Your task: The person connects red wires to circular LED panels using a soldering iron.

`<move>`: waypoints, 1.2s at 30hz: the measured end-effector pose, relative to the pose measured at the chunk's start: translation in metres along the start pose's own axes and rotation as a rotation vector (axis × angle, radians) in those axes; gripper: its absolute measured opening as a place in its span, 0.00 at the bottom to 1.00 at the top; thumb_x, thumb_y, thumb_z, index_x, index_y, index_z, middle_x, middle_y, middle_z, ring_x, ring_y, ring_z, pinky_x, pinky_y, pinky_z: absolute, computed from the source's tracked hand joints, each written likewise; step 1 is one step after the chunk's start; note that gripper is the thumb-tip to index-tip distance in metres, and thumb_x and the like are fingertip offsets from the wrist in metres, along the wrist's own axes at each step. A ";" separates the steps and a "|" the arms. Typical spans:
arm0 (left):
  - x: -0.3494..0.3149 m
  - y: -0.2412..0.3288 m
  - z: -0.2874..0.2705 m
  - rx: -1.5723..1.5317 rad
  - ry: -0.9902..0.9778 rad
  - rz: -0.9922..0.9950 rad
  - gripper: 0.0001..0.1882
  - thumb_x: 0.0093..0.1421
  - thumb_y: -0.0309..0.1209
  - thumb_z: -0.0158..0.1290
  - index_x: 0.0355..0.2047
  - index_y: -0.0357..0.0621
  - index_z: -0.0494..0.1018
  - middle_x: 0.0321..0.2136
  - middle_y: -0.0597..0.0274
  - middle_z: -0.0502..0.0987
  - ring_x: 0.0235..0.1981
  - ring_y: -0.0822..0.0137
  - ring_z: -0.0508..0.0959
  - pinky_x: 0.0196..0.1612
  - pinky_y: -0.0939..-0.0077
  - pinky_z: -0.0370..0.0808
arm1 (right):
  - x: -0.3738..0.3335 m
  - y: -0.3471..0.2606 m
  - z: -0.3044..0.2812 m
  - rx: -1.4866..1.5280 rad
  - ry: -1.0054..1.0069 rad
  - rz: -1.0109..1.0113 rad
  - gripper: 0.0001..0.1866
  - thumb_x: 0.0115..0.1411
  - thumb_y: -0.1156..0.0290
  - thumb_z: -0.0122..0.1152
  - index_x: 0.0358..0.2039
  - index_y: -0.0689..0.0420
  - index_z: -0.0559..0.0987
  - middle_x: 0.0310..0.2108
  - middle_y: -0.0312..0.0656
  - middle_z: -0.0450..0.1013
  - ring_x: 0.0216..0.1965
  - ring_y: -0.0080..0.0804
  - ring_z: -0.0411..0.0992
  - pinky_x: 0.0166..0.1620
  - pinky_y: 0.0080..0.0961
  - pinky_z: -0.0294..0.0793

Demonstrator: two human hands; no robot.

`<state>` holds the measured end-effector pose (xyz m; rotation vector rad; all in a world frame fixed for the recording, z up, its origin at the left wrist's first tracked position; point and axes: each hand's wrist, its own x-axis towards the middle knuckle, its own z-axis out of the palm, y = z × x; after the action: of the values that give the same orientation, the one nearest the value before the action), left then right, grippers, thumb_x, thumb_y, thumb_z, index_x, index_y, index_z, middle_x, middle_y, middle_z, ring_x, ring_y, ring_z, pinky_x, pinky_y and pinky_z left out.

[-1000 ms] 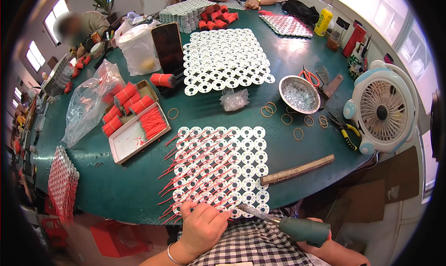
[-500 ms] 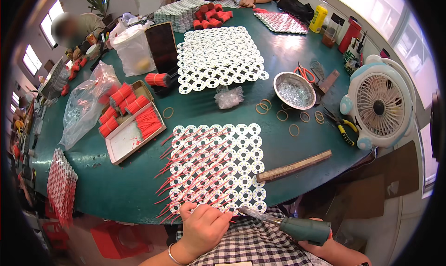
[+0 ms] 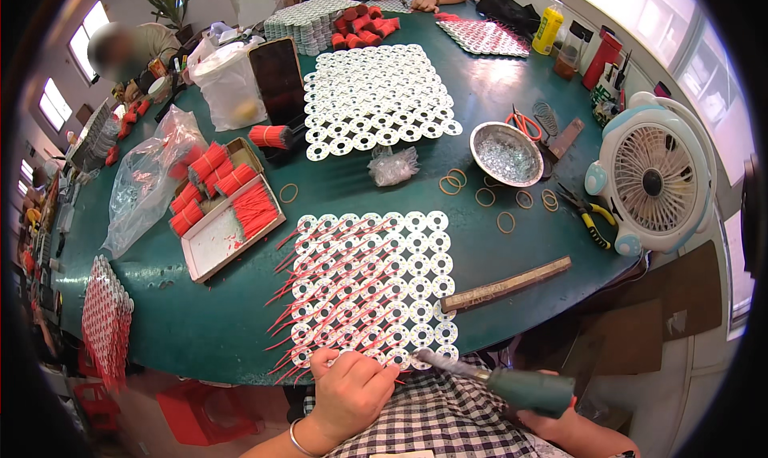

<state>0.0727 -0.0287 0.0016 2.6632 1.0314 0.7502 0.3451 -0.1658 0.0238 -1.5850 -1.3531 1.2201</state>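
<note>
A panel of round white circuit boards (image 3: 421,288) lies on the table's near edge, thin red wires (image 3: 336,274) slanting across its left and middle columns. My left hand (image 3: 352,394) is closed at the panel's bottom row, fingertips pinched on a red wire whose end sticks out beside them. My right hand (image 3: 550,414) is wrapped round the handle of a dark green soldering gun (image 3: 528,390), slightly blurred. Its metal tip is over the bottom row, just right of my left fingertips; whether it touches a board I cannot tell.
A wooden strip (image 3: 506,284) rests against the panel's right side. Beyond are rubber bands (image 3: 506,222), a metal bowl (image 3: 506,154), pliers (image 3: 592,218) and a fan (image 3: 652,178). A box of red wire bundles (image 3: 228,246) stands left; a stack of panels (image 3: 376,98) lies behind. Another person works at the far side.
The soldering gun's tip has shifted slightly up and right, away from my left fingertips, and its handle has moved a little right. My left hand has stayed in place.
</note>
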 end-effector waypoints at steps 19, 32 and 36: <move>0.021 0.006 0.006 -0.114 -0.021 0.005 0.09 0.42 0.26 0.60 0.26 0.52 0.77 0.18 0.73 0.66 0.22 0.71 0.67 0.35 0.70 0.55 | -0.013 -0.005 -0.009 0.275 0.075 -0.009 0.19 0.51 0.80 0.48 0.46 0.66 0.69 0.38 0.47 0.72 0.27 0.30 0.74 0.31 0.27 0.76; 0.019 0.005 0.005 -0.110 -0.064 -0.006 0.09 0.41 0.25 0.60 0.25 0.52 0.77 0.18 0.72 0.66 0.22 0.70 0.68 0.35 0.69 0.56 | -0.005 -0.004 -0.002 -0.083 -0.003 -0.032 0.12 0.50 0.75 0.59 0.37 0.60 0.76 0.28 0.37 0.77 0.32 0.27 0.76 0.40 0.22 0.73; 0.019 0.005 0.005 -0.122 -0.063 -0.009 0.09 0.41 0.25 0.60 0.25 0.52 0.77 0.18 0.72 0.66 0.22 0.70 0.68 0.35 0.69 0.56 | -0.003 -0.003 0.003 -0.067 0.040 -0.045 0.11 0.49 0.73 0.61 0.35 0.60 0.77 0.28 0.38 0.77 0.29 0.29 0.76 0.33 0.21 0.74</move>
<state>0.0898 -0.0196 0.0060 2.5595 0.9495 0.6998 0.3414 -0.1685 0.0263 -1.6084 -1.4100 1.1213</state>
